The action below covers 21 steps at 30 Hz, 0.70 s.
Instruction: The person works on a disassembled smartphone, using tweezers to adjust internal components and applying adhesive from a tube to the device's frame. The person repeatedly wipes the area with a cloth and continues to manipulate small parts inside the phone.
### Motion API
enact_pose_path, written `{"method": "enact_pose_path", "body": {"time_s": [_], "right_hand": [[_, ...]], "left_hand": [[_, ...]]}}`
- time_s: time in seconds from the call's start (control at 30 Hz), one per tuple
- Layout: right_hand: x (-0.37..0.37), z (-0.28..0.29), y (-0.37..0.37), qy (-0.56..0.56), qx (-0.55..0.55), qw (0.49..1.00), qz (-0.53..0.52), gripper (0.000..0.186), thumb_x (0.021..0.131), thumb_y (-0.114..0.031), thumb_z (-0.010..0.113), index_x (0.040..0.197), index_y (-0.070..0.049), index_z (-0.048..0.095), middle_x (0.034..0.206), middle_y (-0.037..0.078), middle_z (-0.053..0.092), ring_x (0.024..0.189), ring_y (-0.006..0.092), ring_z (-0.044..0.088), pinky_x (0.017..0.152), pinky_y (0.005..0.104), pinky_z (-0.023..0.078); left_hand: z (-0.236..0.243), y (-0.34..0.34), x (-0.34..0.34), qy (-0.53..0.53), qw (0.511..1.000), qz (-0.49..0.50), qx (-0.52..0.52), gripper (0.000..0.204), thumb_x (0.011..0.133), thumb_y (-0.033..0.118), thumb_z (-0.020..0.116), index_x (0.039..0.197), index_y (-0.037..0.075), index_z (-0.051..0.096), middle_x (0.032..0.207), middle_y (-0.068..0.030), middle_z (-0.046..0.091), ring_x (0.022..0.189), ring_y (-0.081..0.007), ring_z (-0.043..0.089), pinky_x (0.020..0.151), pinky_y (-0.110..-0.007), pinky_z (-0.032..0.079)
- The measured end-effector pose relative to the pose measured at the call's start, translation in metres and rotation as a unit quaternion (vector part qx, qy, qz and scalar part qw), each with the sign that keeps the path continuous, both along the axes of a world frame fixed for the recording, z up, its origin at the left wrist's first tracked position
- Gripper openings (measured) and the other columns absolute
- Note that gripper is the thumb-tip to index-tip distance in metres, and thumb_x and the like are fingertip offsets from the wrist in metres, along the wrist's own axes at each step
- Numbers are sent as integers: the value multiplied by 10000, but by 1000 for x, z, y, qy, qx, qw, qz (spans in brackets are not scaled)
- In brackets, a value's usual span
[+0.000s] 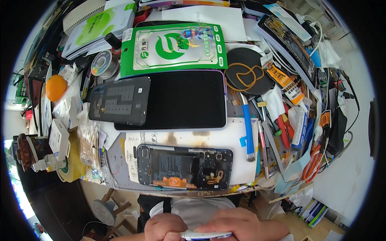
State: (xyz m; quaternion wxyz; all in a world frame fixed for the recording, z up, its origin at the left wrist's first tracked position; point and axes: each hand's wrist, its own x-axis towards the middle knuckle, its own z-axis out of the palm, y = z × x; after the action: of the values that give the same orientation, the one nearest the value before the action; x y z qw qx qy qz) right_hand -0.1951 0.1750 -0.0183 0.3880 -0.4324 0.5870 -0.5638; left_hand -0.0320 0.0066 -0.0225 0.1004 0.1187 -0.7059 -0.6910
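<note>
Below the table's front edge, close to my body, my left hand [163, 225] and my right hand [235, 223] grip a slim white object with blue trim [205, 234]. My left fingers pinch its narrow end, while my right fingers lie along its wider part. Its underside is cut off by the frame's lower edge, so its kind is unclear. Nearest to them on the table lies an opened phone [185, 166], its black battery and orange flex cable exposed. A stained white sheet [245, 168] is underneath it.
A grey phone back cover [120, 100] overlaps a large black-screened device [189, 100]. Behind is a green-and-white packet [173, 46]. Cotton swabs [89, 138] and a solder spool [104, 63] stand left. A blue-handled brush [247, 128], red-handled pliers [285, 128] and a glue tube [283, 82] lie right.
</note>
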Motion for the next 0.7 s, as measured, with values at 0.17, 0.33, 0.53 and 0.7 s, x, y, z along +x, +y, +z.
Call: {"method": "enact_pose_path", "body": {"time_s": [0.17, 0.33, 0.53, 0.7], "right_hand": [[-15, -2, -1, -8, 10, 1000, -10, 350, 823, -77, 797, 1161, -21, 725, 915, 129, 714, 748, 288, 682, 641, 368, 533], [-34, 3, -6, -25, 58, 997, 34, 334, 830, -61, 771, 1159, -21, 727, 926, 135, 728, 744, 292, 688, 659, 370, 547], [-40, 1, -19, -51, 16, 997, 62, 336, 879, -153, 790, 1166, 1, 709, 942, 132, 744, 767, 301, 718, 660, 370, 566], [-44, -3, -28, -88, 19, 994, 64, 364, 892, -173, 790, 1183, 22, 689, 982, 146, 748, 772, 312, 721, 661, 382, 578]], "left_hand": [[-1, -12, -12, 85, 996, -33, 9, 424, 1015, 379, 653, 978, -41, 607, 775, -150, 633, 656, -280, 644, 572, -384, 521], [-3, -22, -28, 89, 987, -18, -132, 341, 891, 186, 798, 1066, -20, 590, 857, -167, 652, 685, -310, 661, 587, -393, 542], [-3, -39, -36, 74, 992, -96, -33, 364, 940, 309, 762, 995, -26, 630, 819, -163, 671, 655, -309, 677, 552, -395, 543], [1, -44, -41, 88, 976, -35, -196, 459, 873, 408, 817, 960, -17, 667, 858, -137, 704, 653, -262, 688, 549, -345, 537]]}}
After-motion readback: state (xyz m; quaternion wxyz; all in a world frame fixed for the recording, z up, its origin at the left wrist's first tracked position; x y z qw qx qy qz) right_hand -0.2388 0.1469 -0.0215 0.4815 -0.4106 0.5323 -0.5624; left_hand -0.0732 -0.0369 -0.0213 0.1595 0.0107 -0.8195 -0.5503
